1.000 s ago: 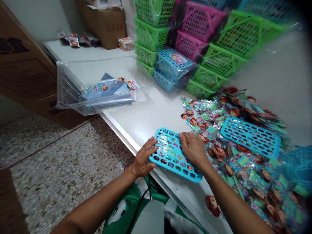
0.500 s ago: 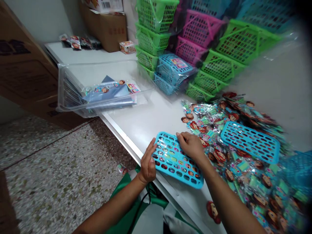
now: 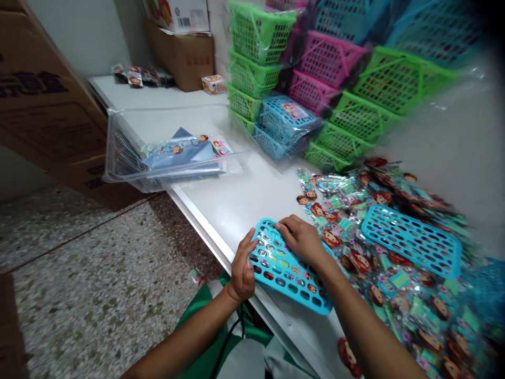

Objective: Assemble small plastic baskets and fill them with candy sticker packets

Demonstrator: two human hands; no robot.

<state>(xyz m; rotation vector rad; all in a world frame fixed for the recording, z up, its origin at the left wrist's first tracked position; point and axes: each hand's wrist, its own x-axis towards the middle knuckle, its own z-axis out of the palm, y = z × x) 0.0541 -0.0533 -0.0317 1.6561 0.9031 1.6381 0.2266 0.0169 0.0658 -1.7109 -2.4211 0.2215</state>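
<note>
A light-blue basket with a slotted lid [image 3: 281, 267] lies at the near edge of the white table. Colourful small packets show through its slots. My left hand [image 3: 242, 268] is closed around the basket's left end, fingers along the side and thumb bent in. At the far rim, my right hand [image 3: 302, 239] has its fingertips curled on the lid near the left corner, with the palm over the lid. Part of the lid's right side is hidden under that hand and wrist. A second blue slotted lid [image 3: 412, 239] rests on a pile of printed packets [image 3: 359, 260] to the right.
Stacked green baskets [image 3: 256, 66], pink baskets [image 3: 331, 58] and wrapped blue baskets [image 3: 286, 118] stand at the back. A clear plastic bin [image 3: 112, 158] holding bags overhangs the table's left edge. Cardboard boxes [image 3: 183, 58] sit behind it. A red-haired figure cutout [image 3: 347, 355] lies nearby.
My right hand has slid left along the lid's far rim, toward my left hand. My left hand keeps its hold on the basket's end. The whole view has shifted slightly.
</note>
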